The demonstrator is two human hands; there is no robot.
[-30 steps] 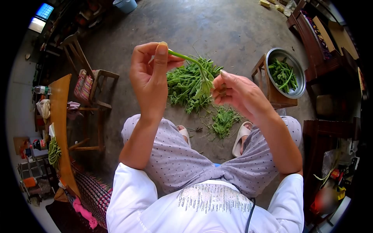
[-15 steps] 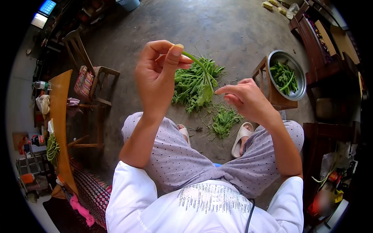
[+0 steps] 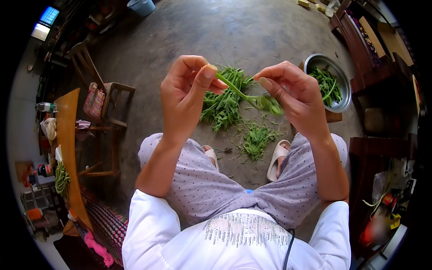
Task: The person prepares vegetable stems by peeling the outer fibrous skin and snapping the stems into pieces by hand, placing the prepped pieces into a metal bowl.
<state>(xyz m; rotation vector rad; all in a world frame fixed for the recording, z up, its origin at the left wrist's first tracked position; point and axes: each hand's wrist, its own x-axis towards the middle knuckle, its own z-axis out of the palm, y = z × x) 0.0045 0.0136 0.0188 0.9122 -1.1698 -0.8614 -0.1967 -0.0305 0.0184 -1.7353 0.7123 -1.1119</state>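
My left hand [image 3: 186, 92] pinches one end of a green leafy stem [image 3: 235, 88] between thumb and forefinger. The stem slants down to the right and ends in a drooping, slightly blurred leafy tip. My right hand [image 3: 297, 96] is raised beside it, thumb and forefinger brought together just above the stem; whatever lies between them is too small to make out. Below and beyond the hands, a pile of leafy greens [image 3: 225, 108] lies on the floor. Nearer my feet is a smaller heap of leafy scraps [image 3: 257, 141].
At right, a metal basin [image 3: 346, 92] holding green stems [image 3: 327, 86] rests on a wooden stool [image 3: 334, 117]. A wooden chair [image 3: 118, 85] and a table [image 3: 67, 135] stand at left. Dark wooden furniture [image 3: 360, 81] lines the right side. A blue bucket [image 3: 141, 6] sits far back.
My right hand has risen from beside the leafy tip to above the stem, its fingers now pinched. The leafy tip has swung up and right. My left hand has lowered slightly, still holding the stem.
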